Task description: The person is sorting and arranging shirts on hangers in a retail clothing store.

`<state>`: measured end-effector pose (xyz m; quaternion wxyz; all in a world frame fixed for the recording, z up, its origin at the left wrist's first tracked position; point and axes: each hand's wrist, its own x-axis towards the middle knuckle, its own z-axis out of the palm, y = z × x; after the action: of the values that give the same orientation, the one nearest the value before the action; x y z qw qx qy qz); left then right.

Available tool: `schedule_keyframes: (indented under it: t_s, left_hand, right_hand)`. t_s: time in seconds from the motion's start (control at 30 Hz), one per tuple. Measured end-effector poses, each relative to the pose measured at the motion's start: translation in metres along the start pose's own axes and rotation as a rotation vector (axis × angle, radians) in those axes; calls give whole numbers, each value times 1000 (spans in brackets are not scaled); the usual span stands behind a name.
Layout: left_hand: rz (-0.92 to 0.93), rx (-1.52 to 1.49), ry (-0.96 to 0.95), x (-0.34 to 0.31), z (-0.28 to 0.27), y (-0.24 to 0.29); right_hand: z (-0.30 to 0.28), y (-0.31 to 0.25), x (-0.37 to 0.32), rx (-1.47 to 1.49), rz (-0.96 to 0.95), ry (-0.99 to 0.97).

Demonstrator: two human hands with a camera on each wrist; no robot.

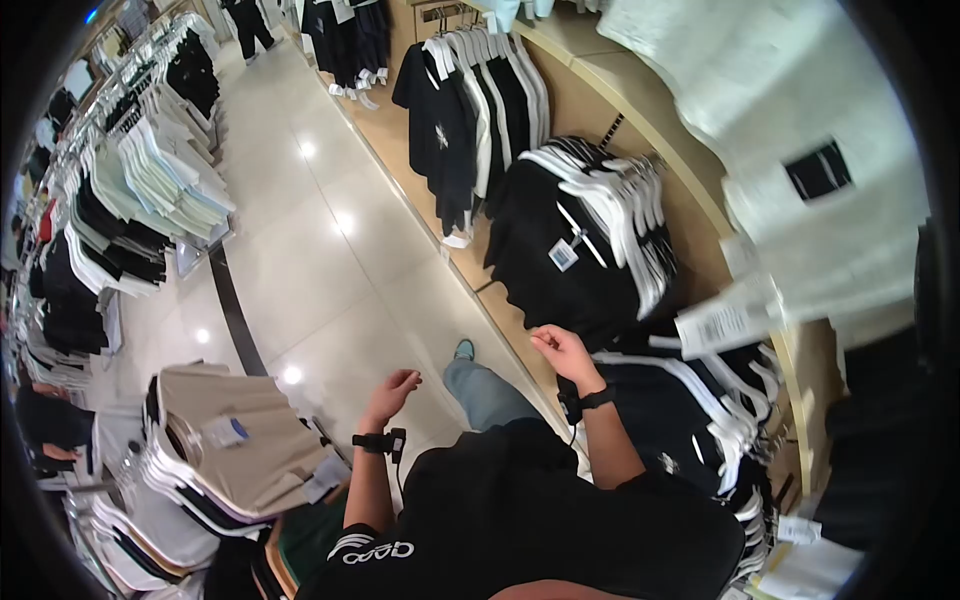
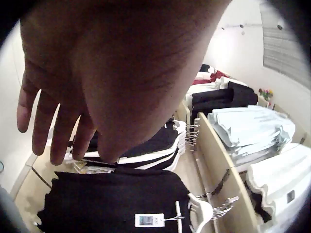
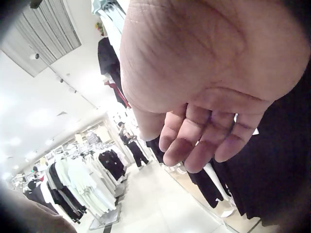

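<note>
My left hand (image 1: 391,397) is held out over the aisle floor, and its fingers look straight and relaxed in the left wrist view. My right hand (image 1: 563,357) hangs beside the wall rack with loosely curled fingers and an empty palm, as the right wrist view shows. Nearest to it are a black shirt (image 1: 540,240) with a white price tag (image 1: 563,255) on white hangers, and a dark navy shirt (image 1: 640,410) lower down. Each wrist wears a black strap with a small camera.
Shirts hang on a floor rack (image 1: 150,190) to the left, with a beige shirt (image 1: 235,435) on a nearer one. A light shirt (image 1: 800,100) with a tag juts in at the upper right. Tiled floor (image 1: 330,260) runs between the racks; a person (image 1: 246,25) stands far ahead.
</note>
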<state>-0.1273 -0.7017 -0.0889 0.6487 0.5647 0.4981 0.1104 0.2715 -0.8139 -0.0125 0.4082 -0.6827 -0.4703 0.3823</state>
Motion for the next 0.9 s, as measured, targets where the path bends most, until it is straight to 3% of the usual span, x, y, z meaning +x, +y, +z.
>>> schedule_keyframes:
  t_s: [0.07,0.17,0.43,0.53,0.67,0.8,0.87,0.9]
  left_hand:
    - [-22,178,-1,40,-23,16]
    - [3,240,18,63,-69,94]
    - [-6,27,267,168,-195,167]
    - [-14,-52,201,210,-216,202]
    - [-23,-55,-2,301,-253,231]
    - [147,60,-140,456,-285,227]
    - [336,237,-58,522,-287,276]
    - [493,308,-32,541,-288,326]
  right_hand:
    - [6,-3,64,0,-15,-40]
    - [10,-23,150,-41,-56,-127]
    - [25,-117,347,75,-117,-46]
    - [37,-132,395,181,-79,66]
    - [47,-153,440,-22,-144,332]
    - [64,-185,478,-290,-117,589]
    - [81,-194,496,-368,-76,682]
    - [89,-200,505,-438,-30,725]
